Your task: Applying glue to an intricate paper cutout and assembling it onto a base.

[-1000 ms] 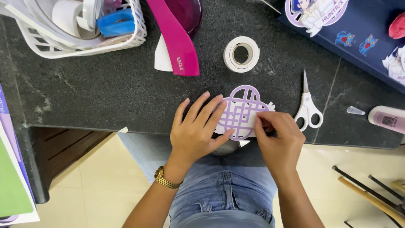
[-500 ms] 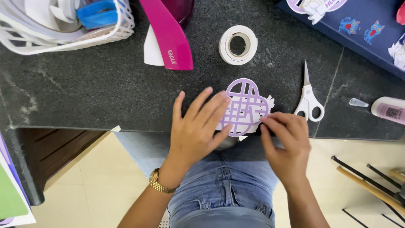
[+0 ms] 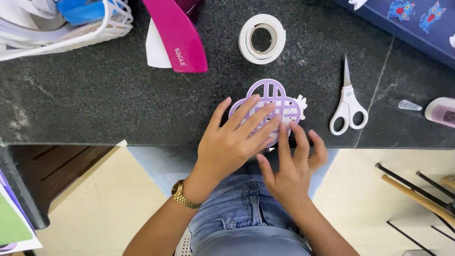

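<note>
one purple woven paper cutout (image 3: 270, 97), one tape roll (image 3: 262, 38), one pair of scissors (image 3: 348, 103), two hands (image 3: 232, 140)

Light: bright, even, diffuse
Shadows: faint, soft beneath the hands
Glare: none strong
Focus: sharp centre, slight softness and bending at the edges

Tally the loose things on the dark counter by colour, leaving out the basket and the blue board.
White: 3, tape roll, scissors, glue bottle
Pink: 1, stapler
Purple: 1, woven paper cutout under both hands
Total: 5
</note>
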